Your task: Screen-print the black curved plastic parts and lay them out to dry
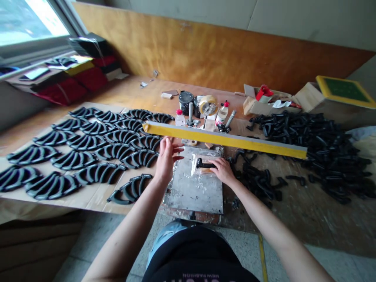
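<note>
Plywood paneling (188, 49) backs a long wooden counter (132, 92) beneath a window (29, 19). Along the counter's left side, a cardboard sheet (96, 199) carries tidy rows of curved black moulded pieces (75, 160), while a loose, matte heap of black pieces (311, 149) spreads toward the right end. At the near edge sits a scuffed metal plate (194, 192) with crinkled clear plastic on it and one black piece (204, 165) on top. The right hand (221, 171) curls over that piece's end, gripping it. The open left hand (168, 158) stands just below a yellow straightedge (223, 138) spanning the plate's far side, with little room between them.
</note>
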`<state>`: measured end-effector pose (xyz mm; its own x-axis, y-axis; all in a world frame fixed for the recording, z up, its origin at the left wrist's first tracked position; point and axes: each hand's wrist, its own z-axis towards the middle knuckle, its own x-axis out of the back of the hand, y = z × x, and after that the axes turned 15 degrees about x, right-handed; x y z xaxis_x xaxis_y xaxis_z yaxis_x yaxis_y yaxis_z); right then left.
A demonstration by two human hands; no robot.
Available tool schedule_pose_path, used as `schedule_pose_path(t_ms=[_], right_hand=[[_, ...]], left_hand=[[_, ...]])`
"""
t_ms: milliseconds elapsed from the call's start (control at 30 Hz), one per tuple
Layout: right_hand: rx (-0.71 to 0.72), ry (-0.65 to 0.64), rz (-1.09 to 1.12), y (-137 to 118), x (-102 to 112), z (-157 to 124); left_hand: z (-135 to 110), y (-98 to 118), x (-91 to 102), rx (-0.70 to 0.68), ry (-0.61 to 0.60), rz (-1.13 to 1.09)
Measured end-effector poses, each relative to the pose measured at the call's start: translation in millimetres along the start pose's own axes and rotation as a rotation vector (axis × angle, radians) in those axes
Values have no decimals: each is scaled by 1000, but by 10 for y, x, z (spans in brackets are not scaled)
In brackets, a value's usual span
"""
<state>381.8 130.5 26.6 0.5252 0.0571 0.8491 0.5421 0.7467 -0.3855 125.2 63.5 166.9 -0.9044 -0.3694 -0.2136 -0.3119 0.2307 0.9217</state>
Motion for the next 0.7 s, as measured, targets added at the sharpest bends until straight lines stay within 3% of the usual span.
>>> schedule_pose_path(t_ms=[133,200,267,333,400,467,600,700], right_hand=[[66,-32,-15,-390,76,83],[159,-33,29,-687,122,150],[283,-68,67,-1052,88,217],[402,-111,108,-1415,-31,292],[479,-134,182,-1708,-218,393],[511,-146,273,-1905,-459,530],[501,-231,349,-2111,-1043,839],[449,-365,292,-2229,-1466,1015]], left_hand=[[-355,-595,68,399,-170,211],[-554,-851,80,530,-192,201],[-696,-1023,121,523,-75,96],[-776,-1123,266,439,116,6],[-827,-1187,561,360,301,-26],[-877,-1256,982,330,447,-11],[-932,-1434,1900,409,786,205],[-887,-1521,2395,493,877,359]])
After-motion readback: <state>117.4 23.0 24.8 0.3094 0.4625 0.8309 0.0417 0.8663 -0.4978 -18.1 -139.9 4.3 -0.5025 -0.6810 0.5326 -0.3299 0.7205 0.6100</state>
